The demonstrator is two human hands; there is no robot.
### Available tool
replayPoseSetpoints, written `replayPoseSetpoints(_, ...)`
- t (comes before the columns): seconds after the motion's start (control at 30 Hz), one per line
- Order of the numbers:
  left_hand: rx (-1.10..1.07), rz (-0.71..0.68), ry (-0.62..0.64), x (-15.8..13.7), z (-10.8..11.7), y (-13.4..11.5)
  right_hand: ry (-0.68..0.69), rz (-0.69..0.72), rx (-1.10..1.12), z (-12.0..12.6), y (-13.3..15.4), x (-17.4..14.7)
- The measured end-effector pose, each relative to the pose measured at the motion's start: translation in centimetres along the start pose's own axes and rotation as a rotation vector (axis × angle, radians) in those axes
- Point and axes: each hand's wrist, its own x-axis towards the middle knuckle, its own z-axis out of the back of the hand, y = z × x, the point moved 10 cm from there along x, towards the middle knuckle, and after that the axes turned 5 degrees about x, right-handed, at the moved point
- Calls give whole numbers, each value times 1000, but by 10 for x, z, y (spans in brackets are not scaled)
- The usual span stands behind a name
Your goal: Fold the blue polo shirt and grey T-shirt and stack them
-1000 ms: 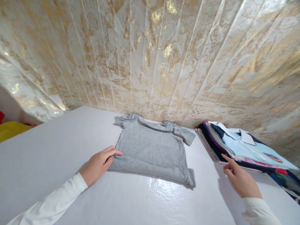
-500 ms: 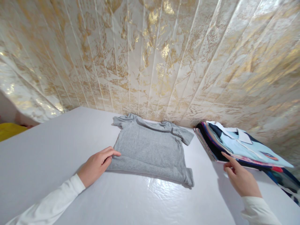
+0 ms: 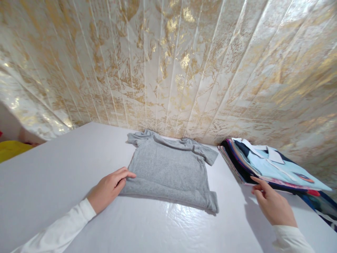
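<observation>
A grey short-sleeved T-shirt lies spread on the white table, its lower edge folded up in a band and its sleeves toward the wall. My left hand rests at the shirt's left side by the fold, index finger stretched over the cloth and thumb beside it. No firm grip on the fabric shows. Off to the right, my right hand hovers with its index finger extended and the other fingers loosely bent, holding nothing. Its fingertip overlaps the front edge of a stack of folded clothes in view; contact is unclear.
A light blue shirt with a white collar tops the stack. Dark garments lie at the right table edge. Yellow cloth shows at far left. A gold-patterned wall covering rises behind the white table.
Both hands keep nearly the same place and pose. The whole view has shifted very slightly, and the shirt lies as before.
</observation>
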Motion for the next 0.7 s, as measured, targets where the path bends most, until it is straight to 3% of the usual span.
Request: replayPoseSetpoints(0.7,15,-4,-8,2,0,2,-42,-133,-42,14,-3,-6)
